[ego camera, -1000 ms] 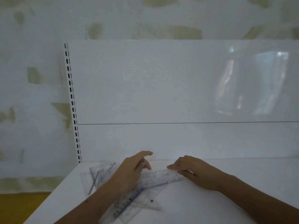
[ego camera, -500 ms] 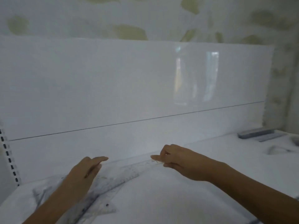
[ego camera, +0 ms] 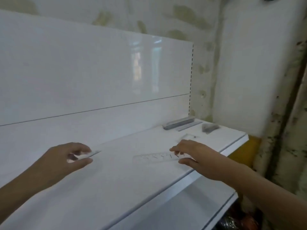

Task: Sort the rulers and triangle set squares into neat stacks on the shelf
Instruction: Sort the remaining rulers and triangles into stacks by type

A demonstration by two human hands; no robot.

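My right hand [ego camera: 194, 154] pinches the right end of a clear ruler [ego camera: 153, 158], held flat just over the white shelf [ego camera: 116, 180] near its front edge. My left hand [ego camera: 69, 157] grips another clear piece, probably a ruler [ego camera: 95, 152]; only its tip shows past my fingers. At the back right lies a neat stack of rulers [ego camera: 179, 124] along the back panel. A small stack of triangle set squares [ego camera: 209, 127] sits to its right. One clear set square [ego camera: 188, 136] lies flat just beyond my right hand.
The white back panel [ego camera: 99, 72] rises behind the shelf. The shelf ends at the right near a stained wall [ego camera: 249, 80]. A lower shelf edge [ego camera: 216, 205] juts out below the front rim, with dark items underneath.
The view has swung right, away from the mixed pile at the left. My right hand has carried a ruler rightward along the shelf. My left hand has come off the pile holding a clear piece.
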